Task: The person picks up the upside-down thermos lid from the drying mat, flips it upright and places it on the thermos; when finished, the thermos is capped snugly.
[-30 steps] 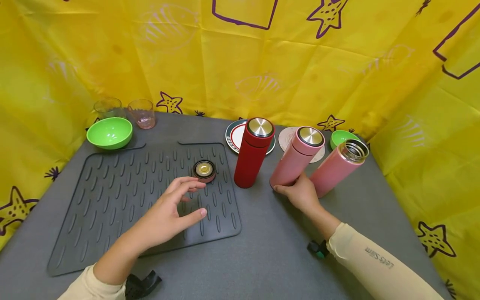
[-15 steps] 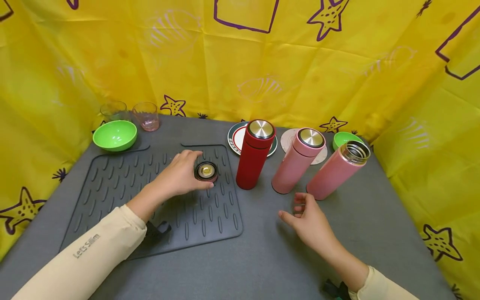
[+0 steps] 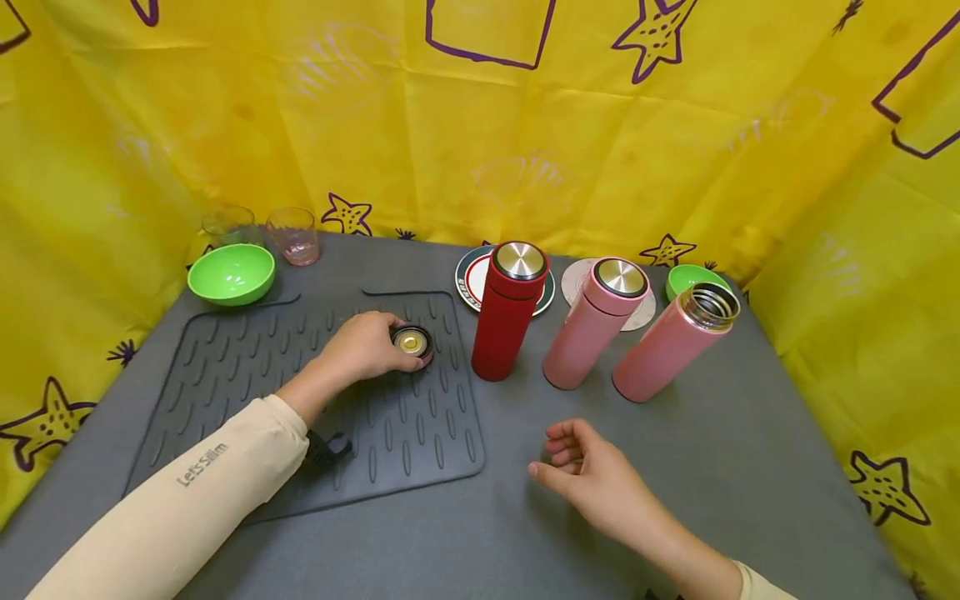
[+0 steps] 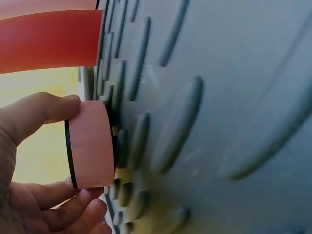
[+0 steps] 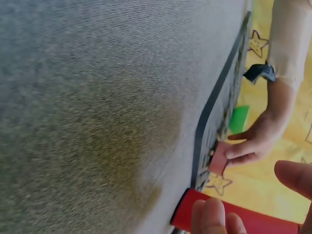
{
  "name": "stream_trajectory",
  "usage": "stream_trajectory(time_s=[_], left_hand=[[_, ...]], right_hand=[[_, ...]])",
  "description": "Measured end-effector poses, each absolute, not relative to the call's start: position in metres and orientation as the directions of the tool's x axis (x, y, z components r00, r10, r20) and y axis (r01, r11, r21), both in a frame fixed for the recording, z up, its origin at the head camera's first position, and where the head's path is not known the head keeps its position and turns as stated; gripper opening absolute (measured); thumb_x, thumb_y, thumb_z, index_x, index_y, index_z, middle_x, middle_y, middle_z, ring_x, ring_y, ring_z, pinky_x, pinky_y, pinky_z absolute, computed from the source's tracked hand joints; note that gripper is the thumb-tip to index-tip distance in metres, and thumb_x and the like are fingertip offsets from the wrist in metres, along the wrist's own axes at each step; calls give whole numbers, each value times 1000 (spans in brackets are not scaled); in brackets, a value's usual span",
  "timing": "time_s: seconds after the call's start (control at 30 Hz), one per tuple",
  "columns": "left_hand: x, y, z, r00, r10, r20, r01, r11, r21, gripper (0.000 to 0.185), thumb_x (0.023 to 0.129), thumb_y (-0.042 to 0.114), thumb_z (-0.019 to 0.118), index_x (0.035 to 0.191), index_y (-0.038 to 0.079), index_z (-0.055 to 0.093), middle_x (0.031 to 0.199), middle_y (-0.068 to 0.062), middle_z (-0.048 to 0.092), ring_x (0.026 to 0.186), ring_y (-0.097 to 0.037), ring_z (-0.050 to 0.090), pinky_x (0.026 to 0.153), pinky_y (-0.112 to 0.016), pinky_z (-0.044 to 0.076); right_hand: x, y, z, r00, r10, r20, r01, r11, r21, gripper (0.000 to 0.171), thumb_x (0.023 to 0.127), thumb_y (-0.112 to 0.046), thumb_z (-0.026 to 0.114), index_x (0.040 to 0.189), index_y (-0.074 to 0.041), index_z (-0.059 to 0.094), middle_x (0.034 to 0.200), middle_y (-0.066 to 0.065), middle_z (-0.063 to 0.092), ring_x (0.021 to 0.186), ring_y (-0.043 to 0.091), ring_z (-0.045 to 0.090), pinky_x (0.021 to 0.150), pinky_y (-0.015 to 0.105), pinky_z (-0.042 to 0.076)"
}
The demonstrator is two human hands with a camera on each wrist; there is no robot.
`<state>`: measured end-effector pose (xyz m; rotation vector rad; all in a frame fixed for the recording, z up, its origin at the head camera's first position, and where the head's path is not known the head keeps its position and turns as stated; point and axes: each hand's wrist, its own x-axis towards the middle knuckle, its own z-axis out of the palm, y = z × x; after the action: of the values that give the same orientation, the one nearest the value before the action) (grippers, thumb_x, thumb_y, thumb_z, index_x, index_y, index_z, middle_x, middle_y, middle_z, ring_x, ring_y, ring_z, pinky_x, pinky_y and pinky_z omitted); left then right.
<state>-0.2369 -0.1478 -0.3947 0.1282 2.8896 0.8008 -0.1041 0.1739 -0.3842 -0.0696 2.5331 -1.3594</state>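
Left hand [image 3: 367, 346] pinching pink flask lid [image 3: 412, 342] by its smooth rim on ribbed mat [image 3: 247, 367]; light, rigid, likely slippery. Right hand [image 3: 592, 479] loosely curled, empty.

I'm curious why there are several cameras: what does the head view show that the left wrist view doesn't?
Only the head view shows the whole table: two pink flasks, one capped and one open, two green bowls, two glasses, the plates, and the right hand hovering empty. Only the left wrist view shows, close up, the cap's pink side wall with fingers around it. Both show the left hand gripping the cap, the ribbed mat and the red flask.
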Motion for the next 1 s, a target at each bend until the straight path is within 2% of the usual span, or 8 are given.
stream_trajectory(time_s=[0.1,0.23,0.43,0.6,0.73,0.87,0.93,1.0], left_hand=[[-227,-148,-385,-989,123,-82,65,861,505,71,69,48,83,121,3,64,108,-12,64,98,-29,56,83,-46,47],[-198,-138,-360,-983,182,21,169,856,489,69,66,47,85,118,5,66,107,-10,63,98,-28,57,83,-46,47],[-141,-107,-328,-929,309,206,370,799,475,61,60,45,86,108,14,67,97,5,60,91,-15,52,76,-34,49],[-115,-88,-323,-850,421,318,527,708,470,58,59,37,87,107,16,64,100,12,57,93,-7,48,76,-26,48],[-106,-79,-326,-830,451,329,558,678,479,59,60,36,87,110,17,62,103,12,55,95,-5,46,77,-25,48],[-104,-77,-328,-837,441,324,547,678,492,62,62,35,88,114,17,60,107,10,53,97,-7,44,77,-25,49],[-103,-78,-330,-849,439,295,527,657,539,69,63,38,89,120,17,57,112,9,51,101,-9,44,79,-27,49],[-105,-79,-331,-872,429,235,471,605,642,77,65,43,89,128,18,52,119,8,49,107,-10,44,84,-30,48]], right_hand=[[-104,172,-386,-955,-212,-208,60,548,-834,43,83,-25,79,115,-4,60,104,5,63,92,16,60,81,27,51],[-108,166,-384,-928,-303,-217,40,498,-866,45,86,-31,76,118,-4,60,106,6,64,94,16,61,82,29,51],[-119,145,-372,-811,-514,-280,175,244,-954,50,95,-31,64,128,5,53,113,15,63,101,27,63,88,35,50],[-121,129,-367,-751,-620,-230,262,40,-964,36,98,-24,58,115,7,56,106,17,66,92,25,65,88,38,52],[-120,124,-368,-773,-611,-171,240,-33,-970,25,97,-16,59,107,7,60,96,11,68,81,19,65,83,37,53],[-120,125,-366,-811,-564,-155,175,19,-984,26,95,-16,62,104,8,60,91,11,69,79,21,65,79,35,53],[-119,126,-365,-828,-542,-141,126,66,-990,25,94,-17,65,105,5,61,91,11,69,80,23,65,77,34,53],[-118,128,-364,-852,-520,-65,10,108,-994,21,91,-14,69,106,-1,64,94,8,68,82,22,65,77,33,53]])
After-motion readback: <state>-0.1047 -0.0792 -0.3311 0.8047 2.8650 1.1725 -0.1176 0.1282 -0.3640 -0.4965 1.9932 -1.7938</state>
